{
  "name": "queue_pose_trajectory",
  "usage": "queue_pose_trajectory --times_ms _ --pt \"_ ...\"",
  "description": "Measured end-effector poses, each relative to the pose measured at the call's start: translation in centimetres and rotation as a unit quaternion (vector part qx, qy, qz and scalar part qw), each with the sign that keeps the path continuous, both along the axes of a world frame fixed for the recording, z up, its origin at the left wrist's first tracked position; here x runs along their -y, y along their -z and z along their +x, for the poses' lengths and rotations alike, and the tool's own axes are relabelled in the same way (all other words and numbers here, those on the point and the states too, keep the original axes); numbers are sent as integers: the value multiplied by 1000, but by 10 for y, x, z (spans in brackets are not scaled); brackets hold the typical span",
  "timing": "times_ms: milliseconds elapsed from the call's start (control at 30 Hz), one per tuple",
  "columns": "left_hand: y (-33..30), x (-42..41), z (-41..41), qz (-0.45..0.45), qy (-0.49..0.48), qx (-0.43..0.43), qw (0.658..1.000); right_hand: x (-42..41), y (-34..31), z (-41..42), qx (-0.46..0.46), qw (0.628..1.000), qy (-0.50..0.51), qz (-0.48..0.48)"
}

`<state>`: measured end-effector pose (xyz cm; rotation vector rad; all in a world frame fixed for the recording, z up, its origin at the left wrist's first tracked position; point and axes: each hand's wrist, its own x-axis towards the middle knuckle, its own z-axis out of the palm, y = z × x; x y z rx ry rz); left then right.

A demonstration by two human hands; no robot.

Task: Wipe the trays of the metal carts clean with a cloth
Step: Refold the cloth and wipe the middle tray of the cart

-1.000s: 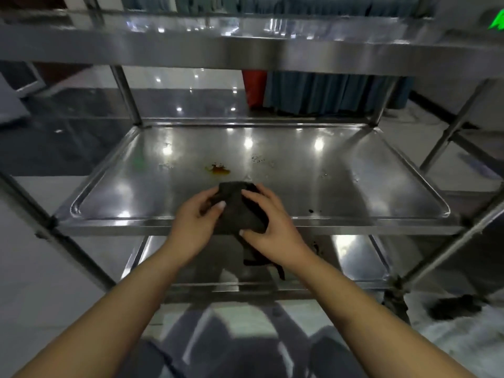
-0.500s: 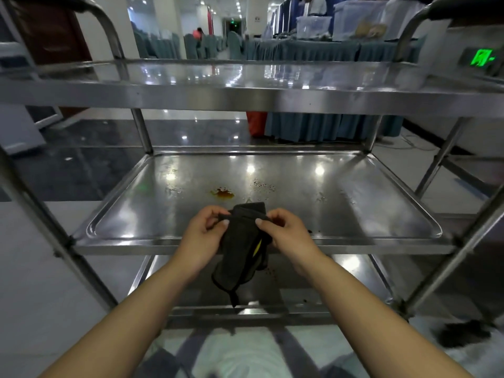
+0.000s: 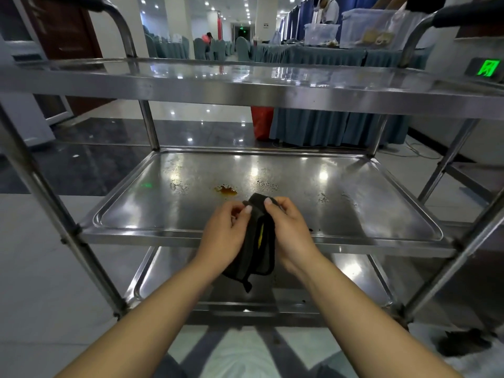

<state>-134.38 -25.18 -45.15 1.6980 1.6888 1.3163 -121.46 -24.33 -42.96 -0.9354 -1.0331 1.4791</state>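
Steel shone on every level of the cart [image 3: 272, 94], and the middle tray [image 3: 354, 214] sat straight ahead of the person, its near rim just under the two wrists. Both forearms reached forward from the bottom of the view and drew together at the tray's front edge.

The left hand [image 3: 225, 231] was curled, thumb and fingertips pinching the upper left edge of a dark cloth [image 3: 256, 241]. The right hand [image 3: 289, 230] faced it from the other side, its fingers bent over the top of the cloth and its palm pressed along the right fold, so both hands gripped the cloth between them. The cloth hung folded lengthwise, its top corner poking up above the fingers over the tray, its lower end dangling below the tray's front rim, with a small tag or loop at the bottom. A thin yellow strip showed inside the fold.

On the tray, just beyond the cloth's top, lay a brown stain [image 3: 225, 190], apart from the fabric. Dark specks [image 3: 266, 184] were scattered to its right, and dried water marks [image 3: 178, 186] to its left.

Below, the bottom tray [image 3: 354, 274] showed between the arms. Beyond the cart stood tables draped in blue skirting [image 3: 327, 126] with clear plastic bins [image 3: 365, 28] on top.
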Motion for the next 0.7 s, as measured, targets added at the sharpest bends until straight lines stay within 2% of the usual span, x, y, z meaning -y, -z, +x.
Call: queue_pose_trajectory --times_ms 67,133,300,433,533,633,700 --pt "1 5 0 -22 43 1 999 1 -1 -3 -17 1000 -13 -6" --pt "7 9 -2 -25 44 -34 998 1 0 -5 0 1000 -23 10" --pt "8 8 -43 -26 71 98 992 -3 0 20 79 996 -12 45" --pt "-6 6 -86 -30 45 114 992 -13 -9 60 136 986 56 73" --pt "-16 5 -112 2 31 127 991 -18 -9 84 122 985 64 101" --pt "-29 7 -136 52 31 219 974 -17 -4 104 91 986 65 122" --pt "-40 7 -144 74 72 297 949 -17 -4 107 75 988 54 124"
